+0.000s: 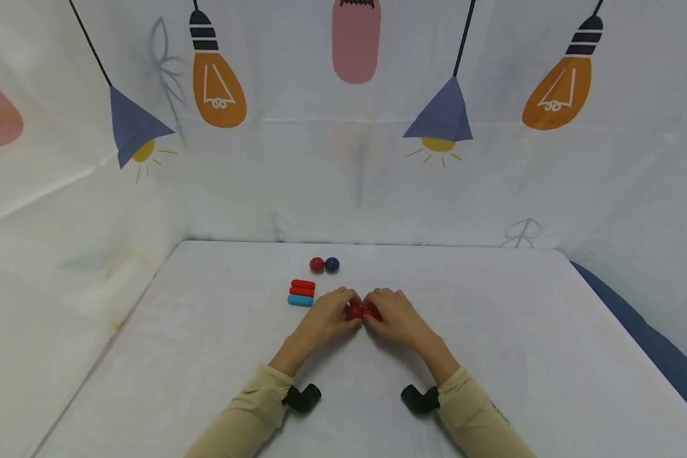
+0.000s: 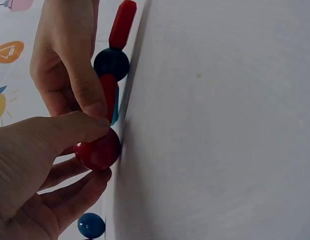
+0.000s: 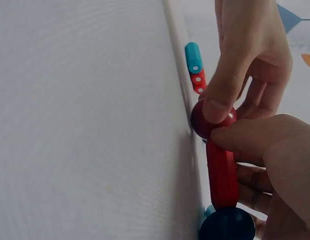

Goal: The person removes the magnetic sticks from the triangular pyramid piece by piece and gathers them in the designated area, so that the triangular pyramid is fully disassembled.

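Observation:
My two hands meet at the middle of the white table (image 1: pixel 492 356). The left hand (image 1: pixel 343 313) pinches a red ball (image 2: pixel 97 150) between thumb and fingers. The right hand (image 1: pixel 381 312) grips a red stick (image 3: pixel 222 175) whose end touches that ball (image 3: pixel 212 120). A dark blue ball (image 2: pixel 111 63) sits at the stick's other end, and another red stick (image 2: pixel 123 24) runs on from it. A teal piece (image 2: pixel 116 107) shows behind the held stick, mostly hidden.
Beyond the hands lie a loose red ball (image 1: pixel 317 264) and a blue ball (image 1: pixel 332 264). Left of the hands, two red sticks (image 1: pixel 303 285) and a light blue stick (image 1: pixel 300 300) lie side by side. A printed cloth backdrop (image 1: pixel 343 159) rises behind the table.

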Available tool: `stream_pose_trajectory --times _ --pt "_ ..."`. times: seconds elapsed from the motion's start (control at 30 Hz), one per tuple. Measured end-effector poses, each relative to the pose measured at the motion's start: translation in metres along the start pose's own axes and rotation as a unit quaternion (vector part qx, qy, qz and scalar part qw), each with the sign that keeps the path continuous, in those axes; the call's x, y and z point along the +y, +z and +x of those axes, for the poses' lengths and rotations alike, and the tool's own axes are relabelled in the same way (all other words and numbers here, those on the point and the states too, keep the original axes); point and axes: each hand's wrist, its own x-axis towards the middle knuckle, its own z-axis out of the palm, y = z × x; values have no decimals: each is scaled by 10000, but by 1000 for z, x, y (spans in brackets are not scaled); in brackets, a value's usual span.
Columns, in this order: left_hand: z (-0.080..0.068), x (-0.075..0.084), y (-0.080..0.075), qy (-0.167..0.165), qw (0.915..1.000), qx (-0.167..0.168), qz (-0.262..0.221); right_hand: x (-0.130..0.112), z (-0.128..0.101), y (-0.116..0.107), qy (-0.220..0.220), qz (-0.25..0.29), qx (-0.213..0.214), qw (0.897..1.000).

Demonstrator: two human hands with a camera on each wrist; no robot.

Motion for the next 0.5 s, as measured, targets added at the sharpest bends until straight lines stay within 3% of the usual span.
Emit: stream_pose_trajectory --times 0.2,0.5 --pt "4 -1 -4 187 9998 -35 106 1 -1 -2 -77 -65 37 9999" --pt "17 -5 -9 293 9990 312 156 3 -1 2 -119 71 9 9999"
